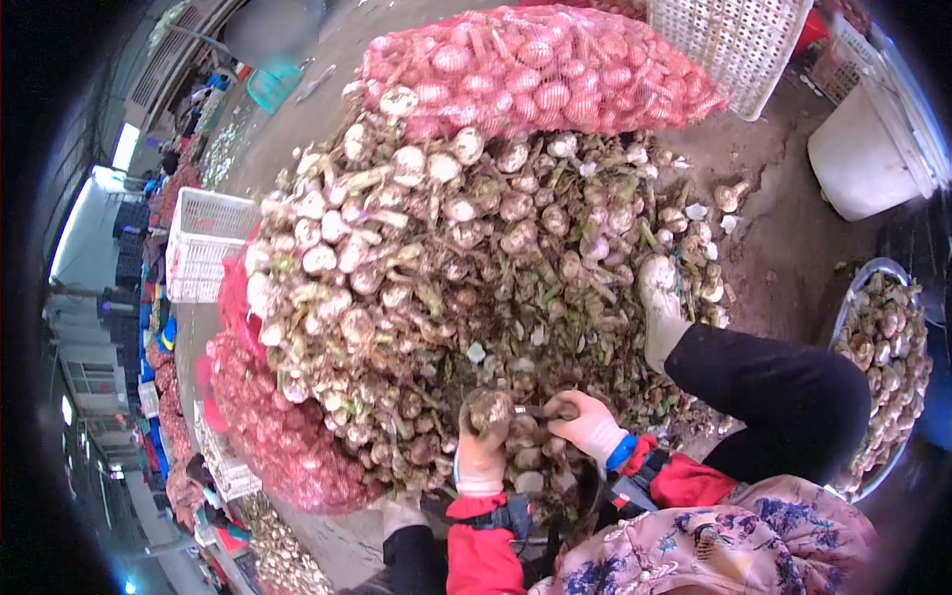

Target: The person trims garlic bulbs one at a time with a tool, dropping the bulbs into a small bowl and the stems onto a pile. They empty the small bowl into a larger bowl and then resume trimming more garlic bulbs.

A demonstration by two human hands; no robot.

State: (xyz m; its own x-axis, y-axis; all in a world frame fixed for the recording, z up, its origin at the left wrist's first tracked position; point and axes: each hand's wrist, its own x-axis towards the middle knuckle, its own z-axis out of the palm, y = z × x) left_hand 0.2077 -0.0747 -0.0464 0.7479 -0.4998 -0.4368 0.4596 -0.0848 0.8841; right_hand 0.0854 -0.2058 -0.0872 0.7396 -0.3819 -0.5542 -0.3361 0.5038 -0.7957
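Note:
My left hand (pixel 481 464), in a pale glove, is closed around a dirty garlic bulb (pixel 489 412). To its right, my right hand (pixel 589 426), also gloved, is closed on a small knife (pixel 530 410). The short metal blade points left and reaches the garlic bulb; its handle is mostly hidden by the fingers. Below the hands sits a container of garlic bulbs (pixel 530 483), partly covered by my arms. A large heap of untrimmed garlic (pixel 426 238) with stems and roots spreads in front of both hands.
Red mesh sacks of garlic lie behind the heap (pixel 555 69) and left of it (pixel 278 436). White crates stand at the left (pixel 203 243) and back right (pixel 729 45). At the right are a white bucket (pixel 863 149) and a basin of garlic (pixel 888 342). My foot (pixel 661 307) rests beside the heap.

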